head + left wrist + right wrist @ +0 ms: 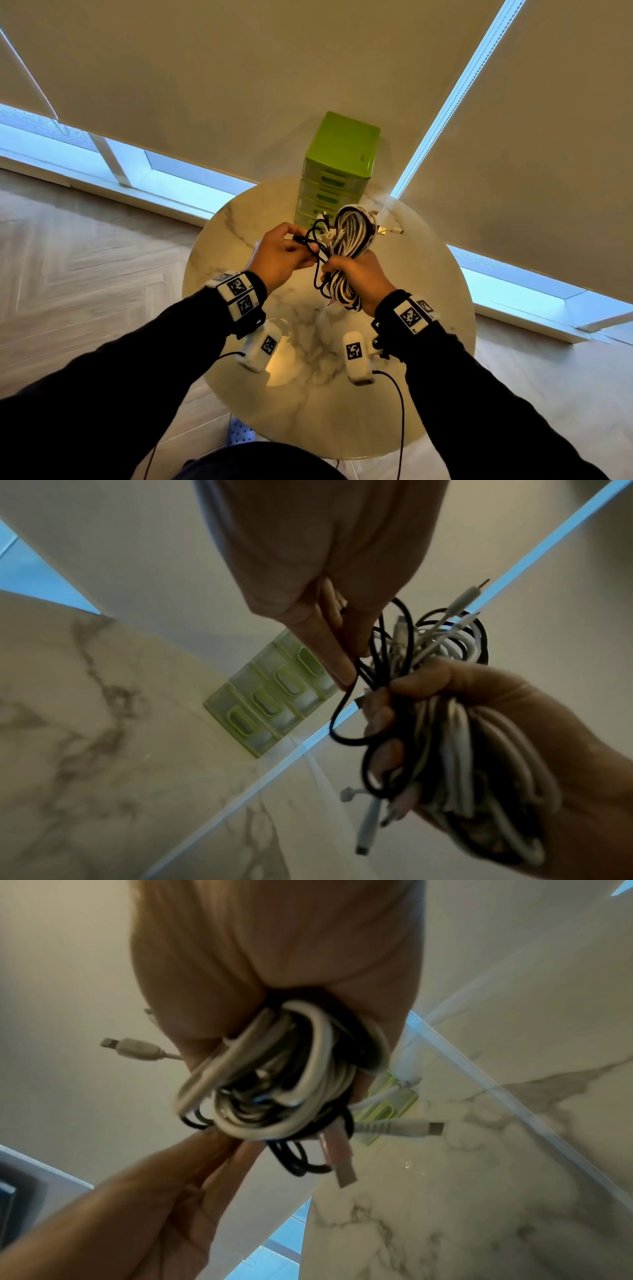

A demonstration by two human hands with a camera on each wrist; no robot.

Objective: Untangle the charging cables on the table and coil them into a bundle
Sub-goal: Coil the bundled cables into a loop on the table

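Several drawers stacked in a green drawer unit (337, 171) stand at the far edge of the round marble table (428, 342); the drawer fronts are translucent, but what is inside them cannot be made out. From the left wrist view four drawer fronts with slot handles show (270, 696), all pushed in.

Both hands are raised above the tabletop, just in front of the unit. The right hand (363, 277) has its fingers curled around a coiled bundle of cables (351, 240), white and black strands looped together, the loops rising above the fist and trailing below it. Loose plug ends poke out of the coil: a white connector (131, 1047) to one side, another white plug (400, 1127) and a pinkish USB plug (339, 1158) hanging lower.

The left hand (279, 255) sits just beside the bundle, pinching a black cable (346, 704) between thumb and fingertips (339, 666); that cable loops down and runs into the coil held by the other hand. No cable rests on the table surface as far as the views show.
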